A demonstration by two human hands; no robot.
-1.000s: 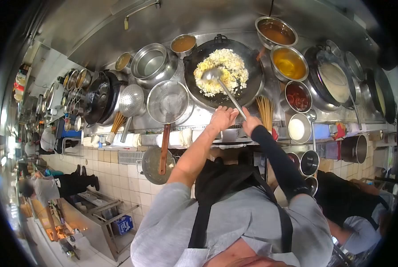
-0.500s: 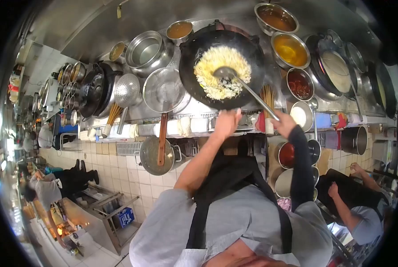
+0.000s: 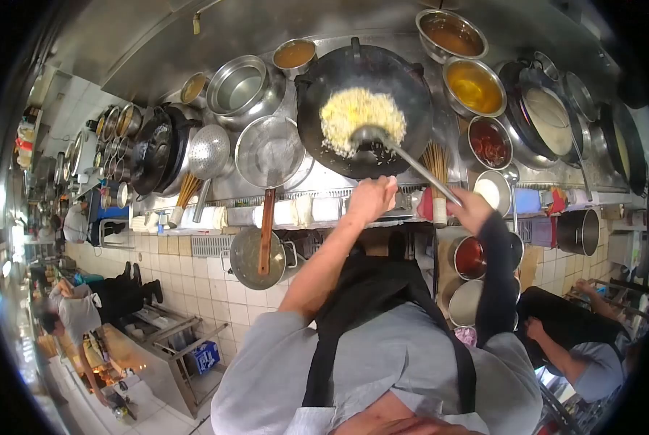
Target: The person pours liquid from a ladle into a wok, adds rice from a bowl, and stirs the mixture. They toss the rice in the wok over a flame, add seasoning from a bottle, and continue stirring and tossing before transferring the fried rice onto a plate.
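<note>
A large black wok (image 3: 419,109) sits on the range in front of me, with fried rice (image 3: 361,112), white with yellow bits, heaped in it. My left hand (image 3: 373,199) is closed at the wok's near edge; the handle there is hidden by the fingers. In my right hand (image 3: 474,211) is the long handle of a steel ladle (image 3: 420,166). Its bowl rests at the near side of the rice, inside the wok.
Right of the wok stand bowls of yellow oil (image 3: 474,85), red sauce (image 3: 490,142) and a white substance (image 3: 492,190). A bamboo brush (image 3: 436,163) lies nearby. On the left are a mesh strainer (image 3: 269,151), a perforated skimmer (image 3: 209,151) and a steel pot (image 3: 239,85). A co-worker (image 3: 585,348) stands right.
The wok has shifted and its far side looks tipped differently. The rice has gathered into a tighter heap. The ladle and my right hand have come slightly nearer to me.
</note>
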